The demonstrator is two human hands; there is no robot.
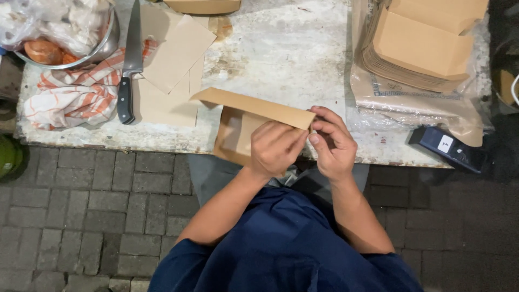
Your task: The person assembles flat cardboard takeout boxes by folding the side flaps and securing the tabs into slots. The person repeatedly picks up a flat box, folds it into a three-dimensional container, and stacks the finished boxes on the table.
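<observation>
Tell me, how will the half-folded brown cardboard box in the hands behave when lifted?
The half-folded brown cardboard box is probably light; left hand and right hand carry it easily. Its thin flaps likely bend, though creased walls may give some stiffness.

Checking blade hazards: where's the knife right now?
Head view, upper left: the knife lies on the table, blade pointing away, between the striped cloth and the flat brown sheets.

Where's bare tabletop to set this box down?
Bare table lies between the flat sheets and the bagged box stack, just beyond the box both hands hold. Left end is crowded: knife, cloth, bowl.
</observation>
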